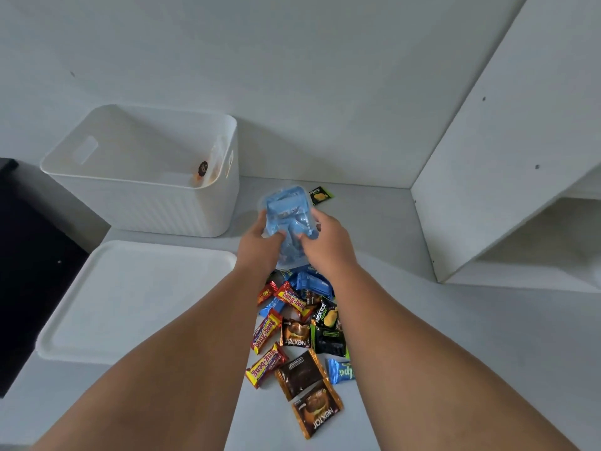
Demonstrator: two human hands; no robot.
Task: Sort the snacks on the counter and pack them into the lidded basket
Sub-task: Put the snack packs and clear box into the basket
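Observation:
Both hands hold a bundle of blue snack packets (286, 211) above the counter, just right of the white basket (140, 203). My left hand (260, 247) grips its left side and my right hand (328, 242) its right side. The basket stands open with one clear packet with a brown label (208, 169) leaning against its right inner wall. Its white lid (130, 297) lies flat in front of it. A heap of snacks (299, 333) lies between my forearms: red beng-beng bars, brown and black Nextar packets, blue packets.
One black and green Nextar packet (321, 195) lies alone near the back wall. A white cabinet side (487, 190) slants in on the right. A black surface (29, 255) borders the grey counter (422, 336) on the left.

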